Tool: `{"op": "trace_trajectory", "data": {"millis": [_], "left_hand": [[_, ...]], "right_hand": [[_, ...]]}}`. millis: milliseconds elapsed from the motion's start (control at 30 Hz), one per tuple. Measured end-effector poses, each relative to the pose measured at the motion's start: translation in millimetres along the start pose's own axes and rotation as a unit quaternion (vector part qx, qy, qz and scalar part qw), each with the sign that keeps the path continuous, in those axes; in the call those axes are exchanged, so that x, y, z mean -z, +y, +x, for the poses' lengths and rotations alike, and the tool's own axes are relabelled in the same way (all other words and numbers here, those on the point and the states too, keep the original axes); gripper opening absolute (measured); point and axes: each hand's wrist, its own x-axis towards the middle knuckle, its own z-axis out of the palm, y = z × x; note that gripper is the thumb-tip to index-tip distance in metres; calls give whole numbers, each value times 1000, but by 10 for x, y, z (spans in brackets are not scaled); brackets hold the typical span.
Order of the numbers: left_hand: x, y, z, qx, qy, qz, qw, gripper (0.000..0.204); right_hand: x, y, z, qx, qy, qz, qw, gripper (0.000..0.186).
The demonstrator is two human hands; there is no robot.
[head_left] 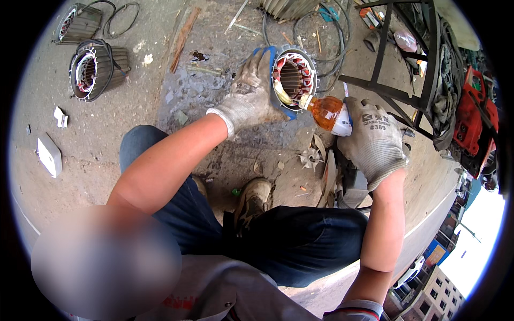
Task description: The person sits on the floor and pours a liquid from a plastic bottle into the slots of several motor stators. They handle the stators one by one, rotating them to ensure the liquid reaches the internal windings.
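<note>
A motor stator (294, 79) with white-laced red and copper windings stands in front of me, its round opening facing up. My left hand (250, 95), in a soiled white glove with blue edging, grips the stator's left side, fingers pointing away from me. In my gloved right hand (371, 131) is a clear plastic bottle (325, 112) of amber liquid. The bottle tips left, its pale neck over the lower right edge of the windings. Whether liquid runs out is too small to tell. The fingertips behind the bottle are hidden.
Two more stators (87, 74) with black cables lie at the far left. A black metal frame (407, 99) stands to the right, beside a red object (474, 115). Near my boots (256, 195) lies a fan wheel (310, 158). Cable loops (342, 45) spread behind the held stator.
</note>
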Motion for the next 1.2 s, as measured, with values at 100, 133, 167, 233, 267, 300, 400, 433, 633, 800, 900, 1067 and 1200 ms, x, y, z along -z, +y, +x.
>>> {"op": "trace_trajectory", "data": {"millis": [100, 133, 167, 233, 267, 300, 400, 433, 633, 800, 900, 1067, 1200], "left_hand": [[-4, 10, 31, -4, -22, 34, 999, 149], [-1, 18, 36, -9, -22, 37, 999, 148], [2, 17, 28, -14, -21, 41, 999, 148], [10, -7, 34, -20, -36, 38, 998, 144], [3, -35, 44, -23, -53, 30, 998, 141], [-11, -55, 49, -25, -70, 21, 997, 139], [-38, -82, 40, -7, -67, 13, 998, 143], [-39, -92, 31, -3, -58, 0, 998, 145], [-3, -2, -19, -37, -32, 70, 996, 154], [21, -31, -12, -2, -24, 5, 1000, 157], [14, -57, -18, 3, -3, -22, 1000, 155], [-19, -37, 42, -66, -39, 166, 983, 143], [-51, -139, 4, -69, 34, 16, 997, 140]], "right_hand": [[-39, 12, 32, 14, -4, 27, 1000, 53], [-49, 16, 53, 18, -9, 38, 999, 59], [-64, 20, 75, 30, 4, 42, 999, 58], [-47, 15, 135, 40, 21, 65, 997, 57], [-38, 6, 161, 44, 28, 75, 996, 57], [-21, -10, 179, 46, 36, 94, 994, 56], [-14, -45, 252, 43, 48, 89, 994, 55], [-40, -46, 258, 64, 91, 89, 990, 34], [-50, -42, 310, 69, 117, 104, 985, 34], [-29, -62, 348, 70, 111, 106, 986, 36], [-46, -56, 365, 72, 116, 99, 986, 37], [-41, -41, 389, 73, 104, 107, 986, 38], [-27, -48, 408, 74, 89, 111, 987, 38]]}}
